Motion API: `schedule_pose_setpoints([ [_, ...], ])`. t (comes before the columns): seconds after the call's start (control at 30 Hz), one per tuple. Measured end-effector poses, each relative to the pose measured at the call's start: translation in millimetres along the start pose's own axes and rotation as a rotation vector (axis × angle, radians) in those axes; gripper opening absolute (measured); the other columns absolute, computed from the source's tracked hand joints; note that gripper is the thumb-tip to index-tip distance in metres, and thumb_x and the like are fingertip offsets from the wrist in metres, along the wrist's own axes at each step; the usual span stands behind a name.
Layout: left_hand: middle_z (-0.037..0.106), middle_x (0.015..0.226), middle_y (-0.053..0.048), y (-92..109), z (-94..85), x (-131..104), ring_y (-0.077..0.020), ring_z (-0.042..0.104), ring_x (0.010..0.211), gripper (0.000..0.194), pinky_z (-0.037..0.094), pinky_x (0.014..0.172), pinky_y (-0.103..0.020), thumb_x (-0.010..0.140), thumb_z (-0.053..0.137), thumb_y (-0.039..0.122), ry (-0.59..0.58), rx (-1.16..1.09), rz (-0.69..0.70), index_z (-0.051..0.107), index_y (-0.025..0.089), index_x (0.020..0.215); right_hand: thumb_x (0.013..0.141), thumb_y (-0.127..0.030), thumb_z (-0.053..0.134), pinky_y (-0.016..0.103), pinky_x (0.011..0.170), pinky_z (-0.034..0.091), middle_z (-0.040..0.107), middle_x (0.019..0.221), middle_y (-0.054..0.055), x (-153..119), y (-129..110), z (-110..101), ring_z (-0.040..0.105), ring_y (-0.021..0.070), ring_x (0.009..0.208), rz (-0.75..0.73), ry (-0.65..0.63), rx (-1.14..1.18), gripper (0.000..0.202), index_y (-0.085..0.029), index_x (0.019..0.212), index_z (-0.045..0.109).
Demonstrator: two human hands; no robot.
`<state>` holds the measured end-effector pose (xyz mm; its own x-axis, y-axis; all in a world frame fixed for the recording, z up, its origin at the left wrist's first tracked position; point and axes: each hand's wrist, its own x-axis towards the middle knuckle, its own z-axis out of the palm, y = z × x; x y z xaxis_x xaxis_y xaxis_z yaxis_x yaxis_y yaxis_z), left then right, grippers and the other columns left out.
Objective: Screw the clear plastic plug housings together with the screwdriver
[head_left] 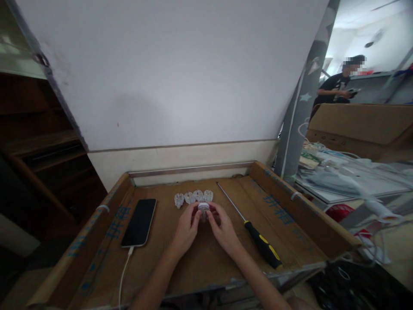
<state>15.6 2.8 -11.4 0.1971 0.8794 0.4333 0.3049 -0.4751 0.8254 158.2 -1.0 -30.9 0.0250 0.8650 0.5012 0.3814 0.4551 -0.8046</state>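
Note:
Between the fingertips of my left hand (187,226) and my right hand (223,227) is a small clear plastic piece with a white top (203,207), which looks like an electrical plug. Both hands are closed on it, and fingers cover its sides. Just beyond lie several similar clear plastic plugs (189,197) in a row, with metal bits inside. To the right of my right hand rests a long screwdriver (263,245) with a black and yellow handle, its tip pointing away from me. On my left is a phone (139,223) with its screen dark.
A white cable (124,273) runs from the phone over the near edge. Cardboard (155,275) lines the work surface, with raised cardboard sides left and right. A white wall (180,77) stands behind. At right are a cluttered table (329,193), an open carton (358,122) and a seated person (335,86).

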Motion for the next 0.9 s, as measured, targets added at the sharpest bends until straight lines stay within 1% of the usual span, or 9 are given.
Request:
schedule_pose_setpoints([
  [0.07,0.063,0.103,-0.008,2.7,0.5,0.0,-0.0195,0.058,0.095,0.022,0.044,0.086,-0.031,0.091,0.042,0.031,-0.017,-0.022,-0.024,0.054,0.018,0.105,0.088,-0.034,0.044,0.035,0.086,0.048,0.062,0.107,0.010,0.6,1.1,0.1,0.058,0.0195,0.097,0.003,-0.002,0.007,0.028,-0.019,0.109,0.056],
  [0.17,0.064,0.102,-0.006,3.3,1.3,0.2,-0.0186,0.059,0.092,0.023,0.045,0.084,-0.030,0.091,0.042,0.033,-0.062,-0.062,-0.057,0.054,0.019,0.103,0.089,-0.034,0.042,0.034,0.080,0.050,0.064,0.101,0.009,1.4,1.3,-0.3,0.060,0.0187,0.090,0.015,-0.003,0.016,0.027,-0.019,0.104,0.058],
  [0.3,0.065,0.100,-0.006,1.6,1.7,1.1,-0.0184,0.060,0.091,0.023,0.046,0.084,-0.030,0.090,0.042,0.035,-0.049,-0.087,-0.059,0.055,0.019,0.102,0.086,-0.036,0.048,0.037,0.084,0.048,0.064,0.100,0.009,1.9,0.8,-0.7,0.059,0.0200,0.092,0.016,0.020,0.010,0.027,-0.020,0.103,0.060],
  [0.37,0.065,0.101,-0.006,1.1,2.2,1.3,-0.0184,0.060,0.090,0.024,0.046,0.084,-0.031,0.090,0.042,0.035,-0.052,-0.094,-0.074,0.055,0.019,0.102,0.086,-0.036,0.048,0.036,0.082,0.048,0.064,0.097,0.009,2.1,1.3,-0.4,0.059,0.0199,0.090,0.019,0.022,0.011,0.026,-0.019,0.100,0.061],
  [0.47,0.063,0.108,-0.007,0.1,4.3,1.1,-0.0188,0.059,0.098,0.026,0.045,0.090,-0.033,0.090,0.043,0.033,-0.077,-0.140,-0.100,0.053,0.019,0.109,0.088,-0.036,0.045,0.035,0.079,0.049,0.064,0.096,0.010,2.9,3.0,-0.1,0.059,0.0193,0.087,0.035,0.033,0.020,0.026,-0.018,0.098,0.060],
  [0.57,0.058,0.119,-0.008,-2.3,7.2,0.0,-0.0196,0.054,0.110,0.031,0.041,0.097,-0.035,0.088,0.047,0.028,-0.080,-0.185,-0.057,0.048,0.019,0.118,0.088,-0.036,0.044,0.035,0.081,0.049,0.064,0.100,0.010,3.7,4.1,-0.3,0.059,0.0193,0.089,0.046,0.058,0.027,0.027,-0.017,0.101,0.059],
  [0.67,0.057,0.120,-0.009,-4.5,8.6,-1.5,-0.0200,0.055,0.108,0.033,0.041,0.097,-0.037,0.087,0.049,0.024,-0.072,-0.169,-0.024,0.047,0.019,0.119,0.087,-0.037,0.045,0.036,0.082,0.048,0.063,0.100,0.010,3.6,4.3,-0.5,0.058,0.0200,0.091,0.042,0.072,0.023,0.027,-0.018,0.102,0.059],
  [0.83,0.057,0.121,-0.009,-2.7,7.2,-2.2,-0.0201,0.054,0.111,0.032,0.040,0.099,-0.037,0.087,0.048,0.026,-0.078,-0.162,-0.026,0.047,0.019,0.119,0.087,-0.038,0.046,0.038,0.085,0.047,0.062,0.103,0.010,2.5,4.7,-0.6,0.058,0.0206,0.094,0.048,0.075,0.024,0.029,-0.019,0.105,0.058],
  [0.9,0.058,0.120,-0.009,-0.9,6.5,-2.0,-0.0200,0.055,0.109,0.033,0.042,0.097,-0.036,0.087,0.047,0.027,-0.078,-0.155,-0.040,0.047,0.020,0.120,0.087,-0.038,0.045,0.037,0.085,0.048,0.062,0.105,0.009,2.6,5.2,-0.7,0.058,0.0200,0.096,0.056,0.065,0.032,0.029,-0.020,0.107,0.057],
])
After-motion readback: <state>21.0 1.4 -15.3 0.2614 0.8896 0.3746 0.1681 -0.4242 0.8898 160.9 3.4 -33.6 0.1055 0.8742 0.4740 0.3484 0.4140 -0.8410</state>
